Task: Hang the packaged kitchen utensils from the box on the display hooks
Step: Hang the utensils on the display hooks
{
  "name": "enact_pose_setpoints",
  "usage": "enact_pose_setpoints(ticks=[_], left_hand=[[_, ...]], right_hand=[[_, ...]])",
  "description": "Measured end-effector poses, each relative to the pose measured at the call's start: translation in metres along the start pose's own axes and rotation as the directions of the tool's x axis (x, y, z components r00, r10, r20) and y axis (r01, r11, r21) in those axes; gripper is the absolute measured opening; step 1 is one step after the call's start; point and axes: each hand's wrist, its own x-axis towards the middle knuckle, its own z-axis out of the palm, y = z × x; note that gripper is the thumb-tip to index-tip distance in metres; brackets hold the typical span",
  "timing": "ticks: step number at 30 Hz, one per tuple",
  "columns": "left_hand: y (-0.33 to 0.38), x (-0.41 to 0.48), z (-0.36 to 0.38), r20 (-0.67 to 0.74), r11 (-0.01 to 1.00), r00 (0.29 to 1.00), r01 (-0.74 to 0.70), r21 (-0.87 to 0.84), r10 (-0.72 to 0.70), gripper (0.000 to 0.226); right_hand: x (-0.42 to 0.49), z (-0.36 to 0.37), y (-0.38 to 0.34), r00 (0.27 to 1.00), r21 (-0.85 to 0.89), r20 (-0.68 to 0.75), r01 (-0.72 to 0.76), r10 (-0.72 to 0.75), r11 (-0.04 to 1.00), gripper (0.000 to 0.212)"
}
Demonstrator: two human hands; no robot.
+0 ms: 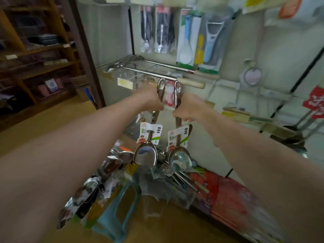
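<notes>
No text is reading legibly: the cards (151,133) on the left spatula (145,156) and right spatula (179,161), the yellow tag (124,83) and the red packet (315,104) are showing only blur.

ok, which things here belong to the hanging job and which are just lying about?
Job: left hand, gripping left spatula; right hand, gripping right spatula; display hook; pile of packaged utensils below.
Lying about: wooden shelves; hung peeler; hung rice spoon.
</notes>
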Motion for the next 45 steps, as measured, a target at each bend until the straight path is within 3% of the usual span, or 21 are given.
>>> enact_pose_setpoints(ticks=[5, 9, 12, 16, 21, 27, 33, 41, 45], left_hand=[[0.061, -0.011, 0.033, 0.011, 0.984, 0.997, -0.078, 0.159, 0.077, 0.025], [0.118, -0.029, 0.062, 0.051, 0.965, 0.984, -0.175, 0.195, 0.168, 0.016], [0.163, -0.047, 0.086, 0.083, 0.948, 0.975, -0.221, 0.229, 0.208, 0.022], [0.217, -0.073, 0.115, 0.118, 0.94, 0.963, -0.263, 0.219, 0.242, 0.022], [0.28, -0.106, 0.142, 0.142, 0.904, 0.935, -0.351, 0.242, 0.325, 0.01], [0.339, -0.142, 0.162, 0.156, 0.872, 0.916, -0.4, 0.282, 0.369, 0.009], [0.386, -0.168, 0.18, 0.162, 0.837, 0.882, -0.471, 0.278, 0.443, 0.01], [0.427, -0.176, 0.2, 0.168, 0.831, 0.855, -0.518, 0.203, 0.491, 0.021], [0.445, -0.173, 0.206, 0.143, 0.835, 0.861, -0.509, 0.21, 0.489, 0.014]], right_hand=[[-0.035, -0.027, 0.055, 0.997, -0.02, -0.045, -0.063, 0.062, 0.998, 0.011], [-0.069, -0.048, 0.107, 0.992, -0.03, -0.07, -0.111, 0.109, 0.993, 0.012], [-0.095, -0.062, 0.151, 0.984, -0.037, -0.097, -0.152, 0.148, 0.988, 0.009], [-0.136, -0.083, 0.204, 0.976, -0.014, -0.088, -0.2, 0.199, 0.98, 0.022], [-0.176, -0.106, 0.265, 0.942, 0.008, -0.149, -0.303, 0.301, 0.953, 0.008], [-0.225, -0.134, 0.323, 0.909, -0.001, -0.189, -0.379, 0.372, 0.925, 0.006], [-0.263, -0.154, 0.361, 0.859, -0.018, -0.236, -0.471, 0.454, 0.882, 0.019], [-0.287, -0.171, 0.388, 0.825, -0.083, -0.294, -0.525, 0.483, 0.847, 0.008], [-0.288, -0.181, 0.396, 0.808, -0.11, -0.36, -0.532, 0.466, 0.839, 0.008]])
